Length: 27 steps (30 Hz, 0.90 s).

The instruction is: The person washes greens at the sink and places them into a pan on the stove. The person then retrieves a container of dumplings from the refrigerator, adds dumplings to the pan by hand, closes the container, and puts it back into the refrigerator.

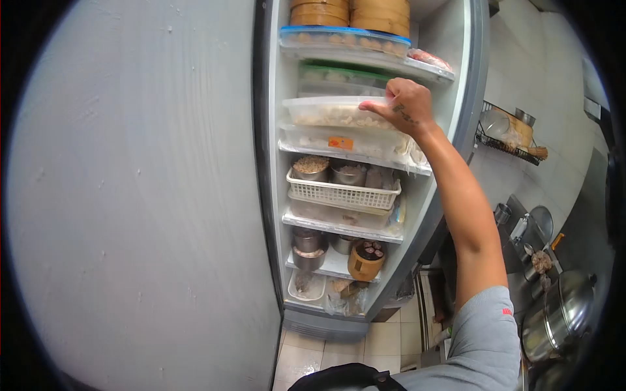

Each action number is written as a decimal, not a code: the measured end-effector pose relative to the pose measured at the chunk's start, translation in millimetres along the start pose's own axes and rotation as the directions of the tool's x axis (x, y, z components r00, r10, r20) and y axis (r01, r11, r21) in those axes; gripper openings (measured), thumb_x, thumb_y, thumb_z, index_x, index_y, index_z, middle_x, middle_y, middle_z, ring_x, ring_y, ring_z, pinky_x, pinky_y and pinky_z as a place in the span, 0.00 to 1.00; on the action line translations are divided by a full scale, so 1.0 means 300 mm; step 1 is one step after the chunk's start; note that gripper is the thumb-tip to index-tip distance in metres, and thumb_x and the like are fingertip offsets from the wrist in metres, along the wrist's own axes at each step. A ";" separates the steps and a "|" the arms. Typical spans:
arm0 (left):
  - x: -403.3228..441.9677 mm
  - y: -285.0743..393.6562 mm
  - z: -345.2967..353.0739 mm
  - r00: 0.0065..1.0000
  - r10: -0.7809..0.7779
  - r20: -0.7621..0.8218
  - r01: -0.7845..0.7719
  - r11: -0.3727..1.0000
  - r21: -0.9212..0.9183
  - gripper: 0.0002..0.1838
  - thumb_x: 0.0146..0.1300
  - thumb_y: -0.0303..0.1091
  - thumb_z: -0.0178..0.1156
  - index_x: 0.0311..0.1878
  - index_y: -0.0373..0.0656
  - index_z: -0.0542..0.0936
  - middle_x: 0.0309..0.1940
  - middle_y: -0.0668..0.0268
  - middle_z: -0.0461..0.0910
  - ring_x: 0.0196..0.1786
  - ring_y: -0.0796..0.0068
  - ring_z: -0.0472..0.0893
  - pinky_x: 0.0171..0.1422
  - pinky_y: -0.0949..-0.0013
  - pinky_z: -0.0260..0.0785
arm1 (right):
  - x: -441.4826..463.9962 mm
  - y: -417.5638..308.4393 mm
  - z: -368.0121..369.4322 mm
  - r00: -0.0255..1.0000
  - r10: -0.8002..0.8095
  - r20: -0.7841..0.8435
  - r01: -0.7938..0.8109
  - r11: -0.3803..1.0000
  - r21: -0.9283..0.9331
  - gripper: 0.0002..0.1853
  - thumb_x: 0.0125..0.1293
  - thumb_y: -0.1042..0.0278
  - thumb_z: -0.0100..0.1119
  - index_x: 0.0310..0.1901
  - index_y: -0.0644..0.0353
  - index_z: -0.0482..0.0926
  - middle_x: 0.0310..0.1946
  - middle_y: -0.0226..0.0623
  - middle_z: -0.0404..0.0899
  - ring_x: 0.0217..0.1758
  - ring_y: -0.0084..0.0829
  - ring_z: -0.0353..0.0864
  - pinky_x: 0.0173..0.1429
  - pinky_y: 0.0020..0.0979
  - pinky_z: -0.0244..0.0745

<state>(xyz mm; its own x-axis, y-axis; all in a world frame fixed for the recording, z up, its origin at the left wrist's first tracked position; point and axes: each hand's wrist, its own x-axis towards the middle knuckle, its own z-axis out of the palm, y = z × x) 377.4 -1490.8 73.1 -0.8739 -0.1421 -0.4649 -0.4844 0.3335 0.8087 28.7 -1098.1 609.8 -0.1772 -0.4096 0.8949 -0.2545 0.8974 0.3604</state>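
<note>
My right hand [409, 106] reaches into the open refrigerator at an upper shelf. Its fingers are curled at the right end of a translucent plastic container [326, 114], and the thumb lies along the front rim. Pale small pieces show through the container's wall. The fingertips are hidden behind the hand. Below it sits another plastic container with an orange label [340, 143]; behind and above is a box with a green lid [345, 73]. My left hand is out of view.
The refrigerator door [150, 195] fills the left side. Other shelves hold bamboo steamers [319, 13], a blue-lidded box [345, 40], a white basket [342, 193] with metal bowls, and a bamboo container [366, 262]. A large metal pot [557, 319] stands right, below a wall rack [512, 146].
</note>
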 end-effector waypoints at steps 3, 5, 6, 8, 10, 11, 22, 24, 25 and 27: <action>-0.026 -0.063 -0.047 0.994 -0.016 -0.108 0.021 0.999 0.044 0.31 0.63 0.45 0.56 0.64 0.45 0.55 0.49 0.50 0.74 0.49 0.52 0.74 0.57 0.62 0.65 | -0.032 -0.043 -0.158 0.997 -0.048 -0.058 0.046 0.998 -0.045 0.32 0.45 0.32 0.65 0.16 0.57 0.68 0.16 0.36 0.72 0.22 0.38 0.74 0.28 0.36 0.69; -0.046 -0.105 -0.075 0.984 -0.016 -0.179 0.027 0.998 0.064 0.35 0.63 0.46 0.57 0.67 0.47 0.51 0.52 0.51 0.73 0.50 0.51 0.74 0.59 0.62 0.64 | -0.079 -0.067 -0.297 0.986 -0.100 -0.130 0.094 0.994 -0.051 0.32 0.45 0.33 0.67 0.16 0.57 0.65 0.14 0.34 0.67 0.20 0.36 0.71 0.25 0.34 0.67; -0.059 -0.129 -0.089 0.977 -0.016 -0.213 0.032 0.997 0.073 0.37 0.62 0.46 0.57 0.68 0.47 0.49 0.53 0.51 0.72 0.51 0.51 0.74 0.59 0.62 0.63 | -0.114 -0.087 -0.384 0.990 -0.084 -0.114 0.080 0.996 -0.041 0.32 0.44 0.35 0.69 0.16 0.57 0.64 0.14 0.34 0.65 0.19 0.35 0.69 0.24 0.33 0.65; -0.079 -0.178 -0.107 0.964 -0.006 -0.266 0.031 0.995 0.090 0.41 0.62 0.46 0.58 0.71 0.49 0.45 0.56 0.51 0.71 0.52 0.50 0.73 0.61 0.63 0.62 | -0.208 -0.112 -0.540 0.994 -0.072 -0.081 0.074 0.997 0.013 0.33 0.41 0.38 0.73 0.16 0.57 0.62 0.14 0.34 0.61 0.17 0.32 0.64 0.22 0.32 0.60; -0.098 -0.222 -0.127 0.950 0.036 -0.311 0.003 0.992 0.123 0.46 0.61 0.47 0.59 0.73 0.50 0.41 0.58 0.51 0.70 0.53 0.50 0.72 0.63 0.63 0.62 | -0.336 -0.138 -0.696 0.997 -0.083 0.009 0.082 0.994 0.065 0.33 0.38 0.40 0.76 0.16 0.56 0.62 0.15 0.34 0.60 0.17 0.32 0.63 0.21 0.31 0.58; -0.117 -0.249 -0.131 0.944 0.060 -0.324 -0.013 0.989 0.145 0.48 0.61 0.47 0.60 0.74 0.51 0.39 0.59 0.51 0.70 0.54 0.49 0.72 0.64 0.64 0.61 | -0.405 -0.161 -0.773 0.991 -0.098 0.086 0.091 0.993 0.076 0.32 0.38 0.41 0.76 0.16 0.56 0.62 0.15 0.33 0.62 0.17 0.32 0.65 0.21 0.31 0.61; -0.236 -0.208 0.127 0.861 0.407 0.304 -0.404 0.912 -0.076 0.55 0.58 0.34 0.65 0.71 0.36 0.30 0.49 0.53 0.78 0.44 0.64 0.80 0.48 0.64 0.73 | -1.021 -0.448 -1.433 0.744 -0.263 0.614 -0.021 0.910 0.415 0.27 0.40 0.54 0.74 0.11 0.51 0.58 0.11 0.27 0.55 0.13 0.28 0.60 0.17 0.29 0.53; -0.295 -0.058 0.235 0.825 0.316 0.469 -0.342 0.939 -0.030 0.53 0.61 0.42 0.63 0.72 0.39 0.32 0.54 0.53 0.75 0.48 0.64 0.79 0.53 0.63 0.71 | -1.026 -0.479 -1.535 0.709 -0.236 0.665 -0.071 0.914 0.400 0.28 0.39 0.54 0.74 0.11 0.51 0.58 0.11 0.26 0.55 0.14 0.27 0.59 0.17 0.28 0.51; -0.343 0.066 0.288 0.830 0.173 0.530 -0.212 0.977 0.014 0.50 0.62 0.46 0.62 0.73 0.40 0.37 0.54 0.54 0.75 0.50 0.64 0.78 0.55 0.62 0.70 | -1.021 -0.496 -1.574 0.703 -0.240 0.670 -0.072 0.912 0.403 0.28 0.39 0.54 0.74 0.11 0.51 0.58 0.11 0.26 0.55 0.14 0.27 0.59 0.17 0.28 0.51; -0.307 0.089 0.418 0.643 0.049 0.764 0.159 0.968 -0.196 0.46 0.65 0.55 0.54 0.74 0.45 0.41 0.57 0.55 0.74 0.51 0.64 0.78 0.55 0.61 0.71 | -1.004 -0.528 -1.628 0.709 -0.233 0.666 -0.091 0.906 0.414 0.29 0.38 0.53 0.75 0.11 0.51 0.57 0.11 0.26 0.54 0.14 0.26 0.58 0.17 0.27 0.50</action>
<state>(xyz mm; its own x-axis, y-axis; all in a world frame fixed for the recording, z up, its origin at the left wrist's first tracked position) 449.9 -1352.0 92.3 -0.5549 0.6376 -0.5344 -0.6155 0.1175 0.7793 586.8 -1036.7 411.7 -0.6990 -0.6088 0.3751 -0.6082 0.7821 0.1361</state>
